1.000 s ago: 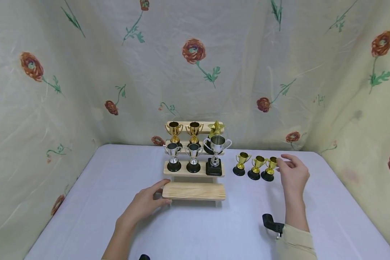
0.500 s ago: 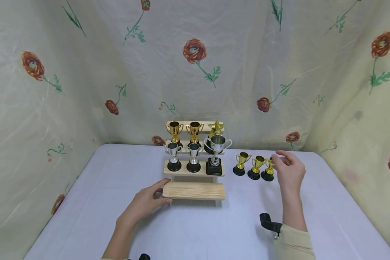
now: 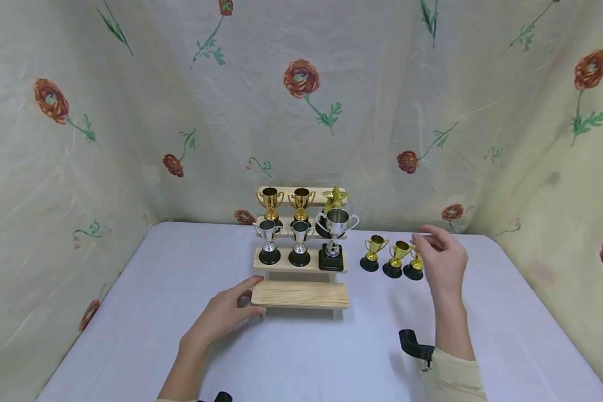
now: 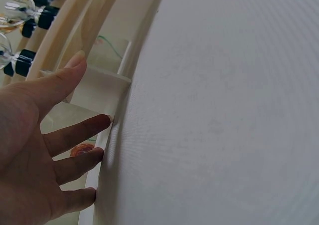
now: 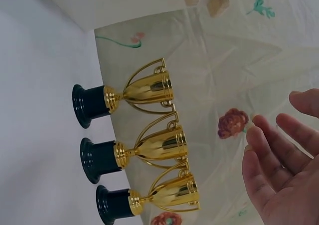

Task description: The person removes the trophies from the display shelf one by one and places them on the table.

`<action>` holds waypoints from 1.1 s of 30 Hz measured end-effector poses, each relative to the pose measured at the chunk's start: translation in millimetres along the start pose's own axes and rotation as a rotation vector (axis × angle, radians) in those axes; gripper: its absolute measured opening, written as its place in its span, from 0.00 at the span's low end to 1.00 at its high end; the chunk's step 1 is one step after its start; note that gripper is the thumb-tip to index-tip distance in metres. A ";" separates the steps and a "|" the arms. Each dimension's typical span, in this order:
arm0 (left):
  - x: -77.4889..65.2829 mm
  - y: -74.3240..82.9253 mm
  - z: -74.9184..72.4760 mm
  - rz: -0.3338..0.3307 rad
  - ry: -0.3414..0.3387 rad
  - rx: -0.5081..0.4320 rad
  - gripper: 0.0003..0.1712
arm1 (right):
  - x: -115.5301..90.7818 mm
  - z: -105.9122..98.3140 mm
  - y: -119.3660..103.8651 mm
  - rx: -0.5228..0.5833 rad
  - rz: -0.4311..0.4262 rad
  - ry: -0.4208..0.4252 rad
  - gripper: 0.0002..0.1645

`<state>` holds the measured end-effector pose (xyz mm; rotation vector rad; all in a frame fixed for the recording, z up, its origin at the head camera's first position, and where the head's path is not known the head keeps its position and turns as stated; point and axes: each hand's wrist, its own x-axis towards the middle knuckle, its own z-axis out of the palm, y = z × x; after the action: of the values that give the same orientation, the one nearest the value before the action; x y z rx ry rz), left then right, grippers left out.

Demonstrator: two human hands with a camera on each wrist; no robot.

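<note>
Clock positions refer to the head view, with the stepped wooden stand (image 3: pixel 301 295) at the dial centre. The stand rests on the white-covered bench (image 3: pixel 301 357). The left hand (image 3: pixel 226 314) is at 8 o'clock, at the left end of the front step. Its thumb and index finger straddle that end; the left wrist view shows the thumb against the wood and the other fingers spread below.

Three small gold cups stand upright in a row at 3 o'clock: inner cup (image 3: pixel 375 245), middle cup (image 3: pixel 399 254) and outer cup (image 3: pixel 414 272), each on a round black base. The right hand (image 3: pixel 443 262) is at 3 o'clock, beyond the row, and partly covers the outer cup. Its fingers are loosely bent; the right wrist view shows the fingertips apart from all three cups.

The third step carries two silver cups (image 3: pixel 268 231) and, at its right end, a large silver cup (image 3: pixel 336 221) on a square black base. The step behind carries two gold-orange cups (image 3: pixel 270 201) and, at 1 o'clock, a star trophy (image 3: pixel 334 197). A floral curtain (image 3: pixel 372 111) hangs at 12 o'clock.
</note>
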<state>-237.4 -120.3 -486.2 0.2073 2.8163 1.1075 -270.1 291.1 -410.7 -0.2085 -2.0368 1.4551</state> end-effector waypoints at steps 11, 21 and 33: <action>0.1 0.0 2.5 -0.030 -0.006 0.006 0.39 | -8.8 3.1 -12.2 -0.083 -0.051 -0.072 0.18; -1.0 0.5 2.0 -0.035 0.000 -0.002 0.40 | -13.5 4.7 -21.6 -0.085 -0.055 -0.137 0.20; 0.1 1.3 1.3 -0.033 -0.002 -0.010 0.40 | -15.0 9.0 -27.5 -0.042 -0.091 -0.199 0.20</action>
<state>-237.3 -118.4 -486.3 0.1612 2.8011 1.1135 -257.1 266.5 -393.6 0.0134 -2.2064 1.4256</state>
